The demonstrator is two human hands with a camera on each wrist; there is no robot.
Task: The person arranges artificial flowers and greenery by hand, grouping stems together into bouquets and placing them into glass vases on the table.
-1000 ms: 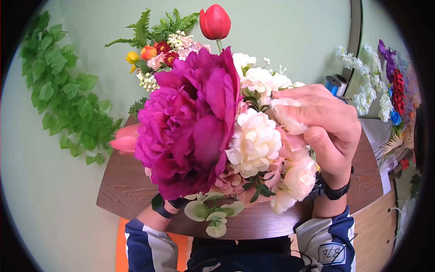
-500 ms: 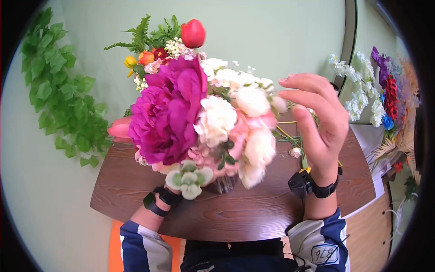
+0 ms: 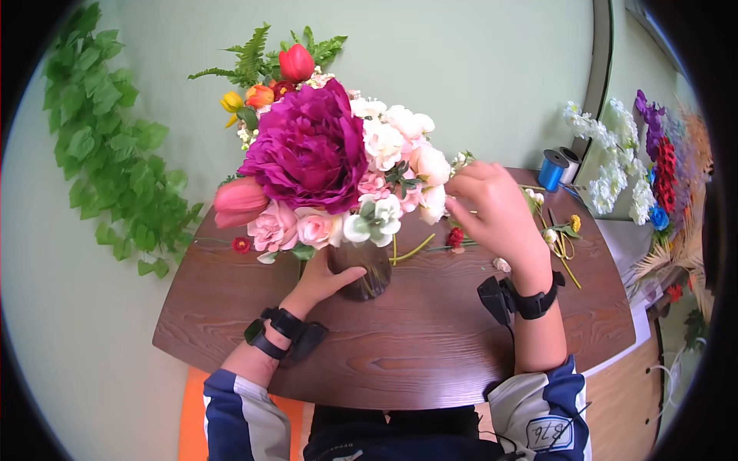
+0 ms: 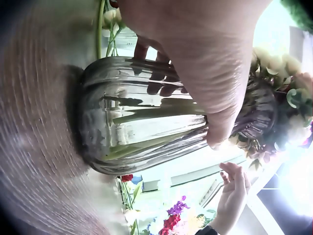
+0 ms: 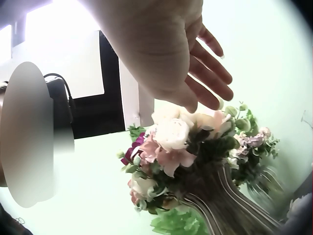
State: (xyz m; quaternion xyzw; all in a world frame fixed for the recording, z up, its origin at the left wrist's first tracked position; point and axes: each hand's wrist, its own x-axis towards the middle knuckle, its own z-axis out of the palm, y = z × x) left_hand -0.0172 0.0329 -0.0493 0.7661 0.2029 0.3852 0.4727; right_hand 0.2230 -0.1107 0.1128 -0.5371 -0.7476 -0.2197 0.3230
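A clear ribbed glass vase (image 3: 369, 278) stands on the table, with cut stems inside it (image 4: 142, 115). My left hand (image 3: 319, 280) grips it, the thumb across the near side and fingers round the far side. Above its mouth spreads a bouquet with a large purple peony (image 3: 311, 146), a pink tulip (image 3: 240, 201), pink roses (image 3: 320, 227) and a pale green sprig (image 3: 374, 220). My right hand (image 3: 496, 211) hovers at the bouquet's right side, close by the cream roses (image 3: 429, 165). Its fingers are loosely bent and hold nothing (image 5: 205, 73).
Loose stems and small blooms, among them a red one (image 3: 456, 237) and a yellow one (image 3: 575, 223), lie on the wooden table (image 3: 430, 338). Ribbon spools (image 3: 552, 170) stand at the back right. Another arrangement with ferns (image 3: 250, 58) is behind the bouquet; ivy (image 3: 100, 146) hangs left.
My right hand has come away from the pale flowers on the right. The bouquet has moved lower and farther from the head camera, bringing the vase and my left hand into view.
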